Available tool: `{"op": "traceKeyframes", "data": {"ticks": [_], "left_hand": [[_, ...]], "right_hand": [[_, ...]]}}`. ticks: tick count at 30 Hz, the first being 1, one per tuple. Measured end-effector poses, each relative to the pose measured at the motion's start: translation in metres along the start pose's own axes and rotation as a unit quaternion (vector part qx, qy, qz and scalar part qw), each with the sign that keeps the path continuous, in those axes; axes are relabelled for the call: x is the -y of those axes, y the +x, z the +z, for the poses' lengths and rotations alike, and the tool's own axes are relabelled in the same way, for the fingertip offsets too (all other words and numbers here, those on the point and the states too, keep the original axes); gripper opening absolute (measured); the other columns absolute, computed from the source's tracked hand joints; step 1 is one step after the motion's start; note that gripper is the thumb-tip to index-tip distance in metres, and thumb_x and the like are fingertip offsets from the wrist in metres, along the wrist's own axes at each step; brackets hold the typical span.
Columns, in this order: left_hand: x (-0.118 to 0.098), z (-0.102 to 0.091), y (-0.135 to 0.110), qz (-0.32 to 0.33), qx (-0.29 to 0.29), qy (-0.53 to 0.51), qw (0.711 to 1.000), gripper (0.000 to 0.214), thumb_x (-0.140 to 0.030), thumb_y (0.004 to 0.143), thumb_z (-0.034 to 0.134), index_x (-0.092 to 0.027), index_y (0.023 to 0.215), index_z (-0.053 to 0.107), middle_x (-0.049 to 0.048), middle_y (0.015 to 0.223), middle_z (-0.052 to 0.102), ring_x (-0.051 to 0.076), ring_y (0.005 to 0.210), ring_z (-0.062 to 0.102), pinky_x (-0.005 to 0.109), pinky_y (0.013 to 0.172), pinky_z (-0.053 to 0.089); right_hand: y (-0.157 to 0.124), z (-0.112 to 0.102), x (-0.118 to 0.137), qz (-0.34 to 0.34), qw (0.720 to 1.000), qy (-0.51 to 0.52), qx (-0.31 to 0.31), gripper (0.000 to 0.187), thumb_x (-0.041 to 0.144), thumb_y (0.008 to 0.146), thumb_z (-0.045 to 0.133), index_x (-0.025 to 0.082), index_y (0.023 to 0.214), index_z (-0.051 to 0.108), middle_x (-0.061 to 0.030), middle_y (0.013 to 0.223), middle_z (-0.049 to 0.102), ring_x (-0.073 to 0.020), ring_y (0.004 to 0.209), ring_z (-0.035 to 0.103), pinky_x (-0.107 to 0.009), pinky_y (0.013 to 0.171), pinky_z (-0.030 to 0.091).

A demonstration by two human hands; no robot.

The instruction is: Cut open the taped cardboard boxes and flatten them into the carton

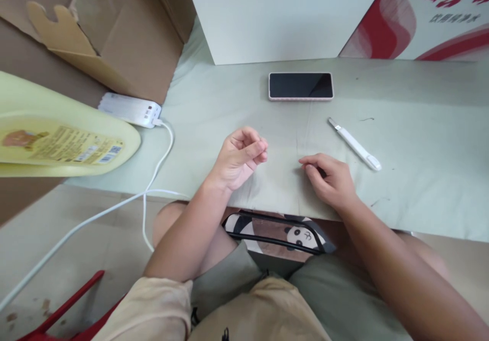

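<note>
My left hand (243, 157) hovers at the table's near edge, palm turned up, with the thumb pressed against curled fingers. Anything inside that pinch is hidden or too small to make out. On the green cloth, my right hand (329, 179) rests with its fingers loosely curled and the thumb close to the index finger; no object shows in it. Nearest to the right hand is a slim white-handled tool (355, 144) with a metal tip, lying slantwise. A phone (301, 86) in a pink case lies farther back, its screen dark.
A white box (282, 20) and a red-and-white carton (439, 25) stand at the back. To the left are an open cardboard box (130, 40), a large yellow bottle (64, 132), and a white power bank (130, 109) with a cable (158, 165) trailing over the cloth's edge.
</note>
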State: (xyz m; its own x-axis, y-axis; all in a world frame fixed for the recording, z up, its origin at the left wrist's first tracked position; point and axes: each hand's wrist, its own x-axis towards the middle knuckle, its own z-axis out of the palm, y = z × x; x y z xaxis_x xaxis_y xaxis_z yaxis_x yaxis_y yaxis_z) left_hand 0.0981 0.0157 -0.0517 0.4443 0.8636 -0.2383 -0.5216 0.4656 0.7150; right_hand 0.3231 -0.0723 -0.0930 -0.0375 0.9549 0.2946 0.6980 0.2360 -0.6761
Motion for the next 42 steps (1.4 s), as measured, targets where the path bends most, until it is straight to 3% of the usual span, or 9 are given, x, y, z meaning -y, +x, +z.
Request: {"op": "traceKeyframes", "data": {"ticks": [10, 15, 22, 30, 36, 39, 42], "left_hand": [[-0.003, 0.005, -0.004, -0.006, -0.002, 0.004, 1.0, 0.052, -0.028, 0.045, 0.108, -0.016, 0.07, 0.065, -0.0059, 0.065, 0.07, 0.005, 0.056, 0.066, 0.014, 0.061, 0.06], [-0.003, 0.004, -0.005, -0.007, -0.011, 0.009, 1.0, 0.054, -0.04, 0.047, 0.107, -0.016, 0.07, 0.064, -0.0051, 0.065, 0.069, 0.007, 0.056, 0.067, 0.016, 0.061, 0.061], [-0.009, 0.005, -0.003, 0.006, 0.0, 0.002, 1.0, 0.055, -0.038, 0.048, 0.107, -0.015, 0.067, 0.061, -0.006, 0.061, 0.065, 0.004, 0.052, 0.063, 0.013, 0.057, 0.056], [-0.028, 0.0, -0.011, 0.041, 0.022, -0.039, 0.998, 0.056, -0.046, 0.061, 0.102, -0.016, 0.065, 0.055, -0.0067, 0.059, 0.057, 0.005, 0.051, 0.06, 0.015, 0.053, 0.052], [-0.044, 0.0, -0.021, 0.049, 0.011, -0.037, 0.998, 0.059, -0.053, 0.093, 0.077, -0.018, 0.061, 0.041, -0.0077, 0.053, 0.039, 0.005, 0.045, 0.053, 0.017, 0.048, 0.045], [-0.042, -0.002, -0.022, 0.076, 0.024, -0.036, 0.996, 0.061, -0.059, 0.088, 0.08, -0.018, 0.059, 0.044, -0.0069, 0.052, 0.042, 0.006, 0.047, 0.054, 0.018, 0.049, 0.046], [-0.036, -0.004, -0.023, 0.103, 0.06, -0.041, 0.992, 0.053, -0.057, 0.068, 0.095, -0.017, 0.066, 0.06, -0.0049, 0.061, 0.06, 0.007, 0.055, 0.061, 0.018, 0.055, 0.052]], "right_hand": [[0.0, 0.0, 0.001, 0.031, 0.999, -0.001, 0.015, 0.021, 0.023, 0.093, 0.054, 0.024, 0.094, 0.075, -0.0036, 0.081, 0.078, -0.0195, 0.067, 0.071, -0.034, 0.065, 0.057], [-0.001, 0.0, 0.001, 0.027, 1.0, 0.001, 0.013, 0.021, 0.022, 0.094, 0.054, 0.024, 0.094, 0.075, -0.0034, 0.081, 0.078, -0.0191, 0.068, 0.071, -0.033, 0.066, 0.057], [-0.001, 0.001, 0.0, 0.004, 1.0, -0.002, 0.01, 0.021, 0.02, 0.095, 0.054, 0.022, 0.095, 0.075, -0.0034, 0.081, 0.078, -0.0184, 0.07, 0.073, -0.031, 0.067, 0.057], [0.0, 0.006, 0.001, 0.039, 0.998, -0.053, -0.013, 0.022, 0.023, 0.092, 0.053, 0.023, 0.089, 0.074, -0.0029, 0.074, 0.075, -0.0182, 0.061, 0.068, -0.031, 0.061, 0.055], [0.0, 0.012, 0.004, 0.026, 0.995, -0.098, -0.008, 0.022, 0.022, 0.09, 0.052, 0.023, 0.082, 0.072, -0.0028, 0.071, 0.073, -0.0179, 0.057, 0.064, -0.031, 0.057, 0.053], [0.0, 0.015, 0.005, 0.009, 0.993, -0.118, -0.006, 0.023, 0.022, 0.089, 0.051, 0.023, 0.081, 0.072, -0.0034, 0.072, 0.073, -0.0181, 0.059, 0.065, -0.031, 0.059, 0.053], [0.001, 0.016, 0.005, -0.004, 0.991, -0.134, -0.004, 0.024, 0.022, 0.089, 0.049, 0.022, 0.081, 0.072, -0.0039, 0.073, 0.074, -0.0184, 0.061, 0.066, -0.031, 0.061, 0.054]]}}
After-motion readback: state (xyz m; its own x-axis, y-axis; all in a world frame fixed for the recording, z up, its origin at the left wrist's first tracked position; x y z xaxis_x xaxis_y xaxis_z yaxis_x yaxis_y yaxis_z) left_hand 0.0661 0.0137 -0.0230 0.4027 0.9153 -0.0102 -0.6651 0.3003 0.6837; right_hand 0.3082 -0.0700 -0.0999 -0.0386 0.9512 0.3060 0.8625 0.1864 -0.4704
